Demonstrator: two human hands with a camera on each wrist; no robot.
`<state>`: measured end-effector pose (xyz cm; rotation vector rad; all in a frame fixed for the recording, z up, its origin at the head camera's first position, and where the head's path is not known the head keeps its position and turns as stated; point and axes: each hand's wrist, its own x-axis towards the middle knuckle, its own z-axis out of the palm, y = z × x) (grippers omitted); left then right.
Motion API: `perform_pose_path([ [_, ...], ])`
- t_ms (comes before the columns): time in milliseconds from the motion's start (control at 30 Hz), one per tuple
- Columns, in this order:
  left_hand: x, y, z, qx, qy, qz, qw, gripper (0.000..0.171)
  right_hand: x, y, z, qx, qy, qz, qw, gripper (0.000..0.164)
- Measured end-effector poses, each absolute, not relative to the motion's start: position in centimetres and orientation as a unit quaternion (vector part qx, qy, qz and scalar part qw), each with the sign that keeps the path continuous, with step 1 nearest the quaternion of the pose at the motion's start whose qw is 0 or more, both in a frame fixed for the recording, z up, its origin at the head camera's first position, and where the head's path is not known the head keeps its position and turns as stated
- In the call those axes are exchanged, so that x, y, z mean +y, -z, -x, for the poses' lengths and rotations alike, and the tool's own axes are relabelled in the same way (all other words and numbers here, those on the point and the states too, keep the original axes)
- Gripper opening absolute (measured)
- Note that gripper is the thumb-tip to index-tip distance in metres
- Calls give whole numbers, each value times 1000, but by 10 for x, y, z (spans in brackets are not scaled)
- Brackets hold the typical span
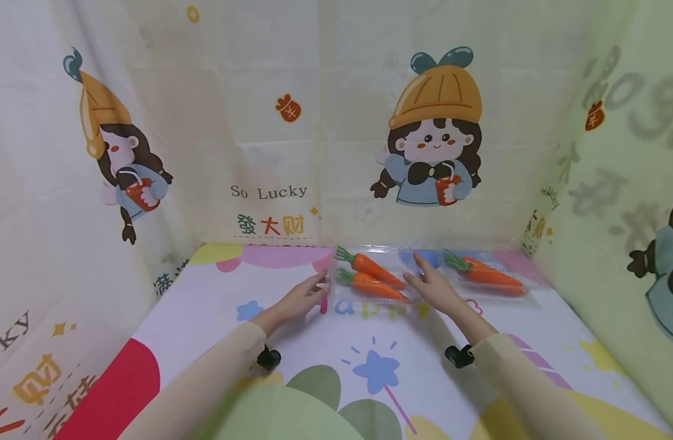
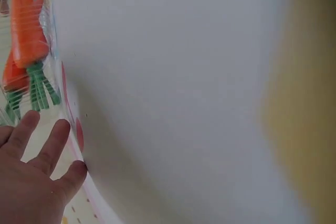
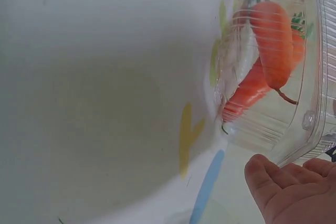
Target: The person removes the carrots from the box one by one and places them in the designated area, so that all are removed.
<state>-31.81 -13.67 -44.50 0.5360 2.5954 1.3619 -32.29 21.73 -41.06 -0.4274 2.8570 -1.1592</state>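
Two orange toy-like carrots (image 1: 376,267) with green tops lie inside a clear plastic box (image 1: 336,296) near the back of the table. My left hand (image 1: 299,299) is at the box's left side, fingers extended and spread; the left wrist view shows the fingertips close to the carrots' green tops (image 2: 41,85). At the box's right end is my right hand (image 1: 436,289), fingers also extended. In the right wrist view its fingertips (image 3: 258,163) are at the box's lower corner; whether they touch is hard to tell. Neither hand grips anything.
A second clear box (image 1: 525,293) with carrots (image 1: 492,278) stands to the right, beyond my right hand. A printed cloth (image 1: 336,342) covers the table. Patterned curtains (image 1: 336,140) hang behind and on both sides.
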Motion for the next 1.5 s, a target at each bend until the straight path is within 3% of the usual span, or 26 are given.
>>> perform_pose_path([
  [467, -149, 440, 291, 801, -567, -140, 128, 64, 213, 406, 290, 855, 502, 111, 72, 72],
  [667, -148, 435, 277, 755, -635, -90, 134, 60, 216, 406, 277, 791, 596, 74, 120, 66],
  [833, -148, 433, 264, 700, -694, -30, 167, 64, 220, 408, 267, 780, 607, 44, 148, 63],
  [1500, -156, 432, 234, 614, -760, 23, 211, 70, 222, 417, 223, 726, 654, 46, 208, 74],
])
